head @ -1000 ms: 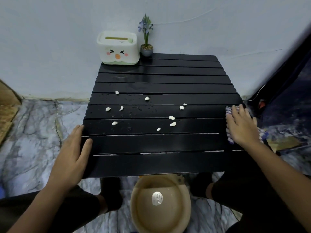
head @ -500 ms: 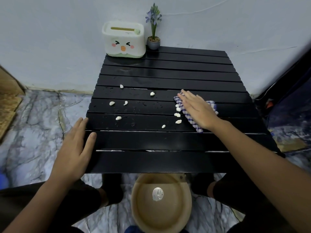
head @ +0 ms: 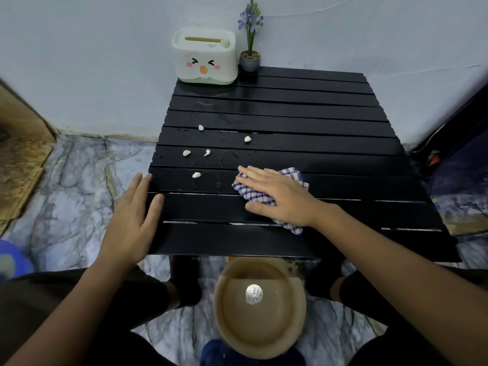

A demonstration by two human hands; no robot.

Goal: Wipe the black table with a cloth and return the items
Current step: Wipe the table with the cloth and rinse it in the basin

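Observation:
A black slatted table (head: 303, 120) stands against the wall. My right hand (head: 280, 198) presses flat on a blue-and-white checked cloth (head: 257, 194) in the table's near middle. My left hand (head: 132, 223) rests open on the table's near left edge, fingers spread. Several small white crumbs (head: 196, 175) lie on the slats left of the cloth. A white tissue box with a face (head: 204, 56) and a small potted purple flower (head: 250, 60) stand at the back left.
A tan round basin (head: 260, 336) with water sits on the marble floor just below the table's near edge, between my knees. A dark bag (head: 459, 154) lies to the right. Brown cardboard (head: 18, 165) lies at the left.
My right hand has slid the cloth left and nearer across the table, from the right edge to the middle. The crumbs in the middle are now gone from view. My left hand stays put.

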